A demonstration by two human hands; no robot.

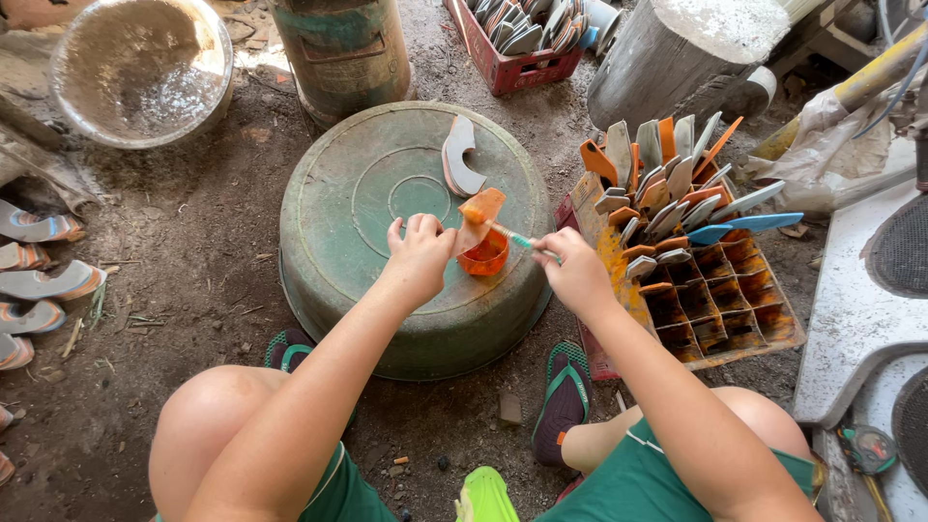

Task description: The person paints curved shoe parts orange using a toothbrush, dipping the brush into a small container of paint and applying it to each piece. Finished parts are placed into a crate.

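Observation:
My left hand [419, 253] grips a flat sole-shaped piece [480, 209], its face coated orange, over an upturned green basin [367, 184]. My right hand [572, 271] holds a thin brush [510, 236] whose orange tip touches the piece. A small orange cup of glue or paint [484, 256] sits on the basin just below the piece, between both hands. Another grey sole piece [458, 157] lies on the basin farther away.
A divided crate [720, 290] at my right holds several upright soles, some orange-coated. A red crate [514, 43] with more soles stands beyond. Metal bowl [140, 68] at far left, soles [43, 285] on the dirt floor at left, a log stump [688, 53].

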